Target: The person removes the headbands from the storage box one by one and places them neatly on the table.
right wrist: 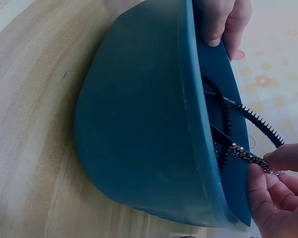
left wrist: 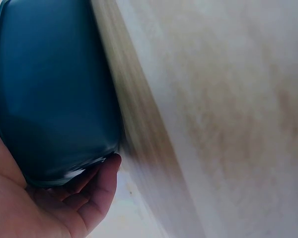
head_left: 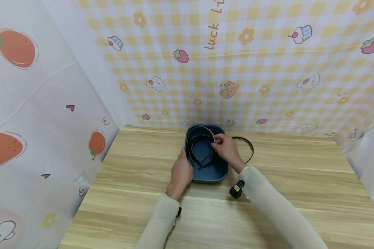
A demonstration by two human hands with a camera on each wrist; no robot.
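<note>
A dark blue plastic bin stands on the table near the back wall. My left hand grips its left side, thumb over the rim and fingers around the outside wall, as the left wrist view of the hand shows. Inside the bin lie black headbands, overlapping one another. With thumb and fingers, my right hand pinches a glittery headband studded with small stones, over the bin's right side. Its toothed inner edge shows in the right wrist view, and its lower ends reach down into the bin.
Another black toothed headband lies on the wood-grain table, right of the bin and partly behind my right hand. A checked cloth wall rises close behind the bin; a white printed wall bounds the left.
</note>
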